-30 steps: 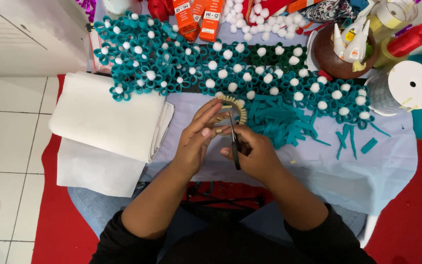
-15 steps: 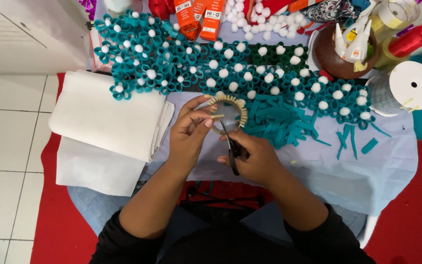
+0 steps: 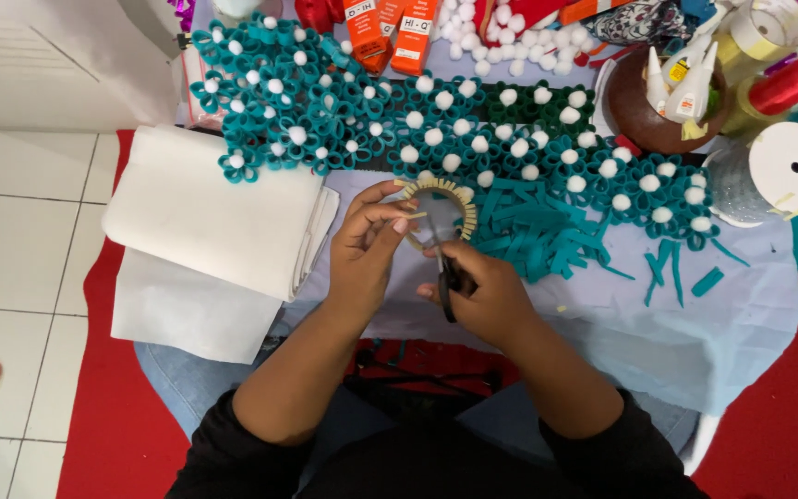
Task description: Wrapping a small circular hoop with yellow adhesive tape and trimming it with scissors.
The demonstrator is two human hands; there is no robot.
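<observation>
At frame center, the left hand pinches a tan fringed strip while the right hand works scissors against it.

1. Folded white fabric lies left on the lap.
2. Teal felt flowers with white pompoms spread above.
3. A brown bowl holds glue bottles.
4. A white ribbon spool sits right.
</observation>
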